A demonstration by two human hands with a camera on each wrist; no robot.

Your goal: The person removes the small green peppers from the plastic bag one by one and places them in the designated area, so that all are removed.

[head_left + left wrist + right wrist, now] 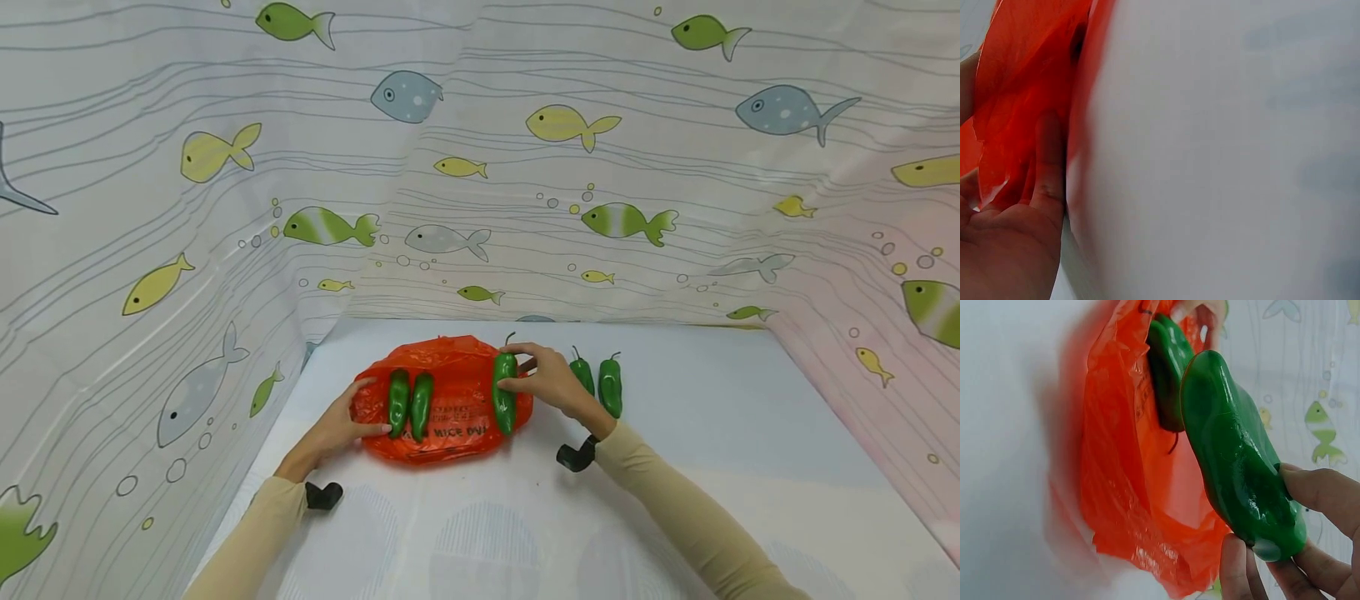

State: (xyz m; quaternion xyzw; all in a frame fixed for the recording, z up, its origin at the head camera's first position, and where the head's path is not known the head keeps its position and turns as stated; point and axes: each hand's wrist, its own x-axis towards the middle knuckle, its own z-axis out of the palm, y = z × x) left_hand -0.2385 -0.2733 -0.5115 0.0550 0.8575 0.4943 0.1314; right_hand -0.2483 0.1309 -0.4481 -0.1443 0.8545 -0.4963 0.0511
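Observation:
My right hand holds a long green pepper near its stem end, over the right side of a red plastic bag. In the right wrist view, thumb and fingers pinch this glossy pepper, its tip pointing up and left. My left hand grips the bag's left edge, and some of its fingers show against the red film in the left wrist view. Two more green peppers, a left one and a right one, lie side by side at the bag, near the left thumb.
Two other green peppers, one partly hidden and one fully visible, lie on the white table beyond my right wrist. A fish-patterned sheet hangs behind and along both sides. Black straps circle both wrists.

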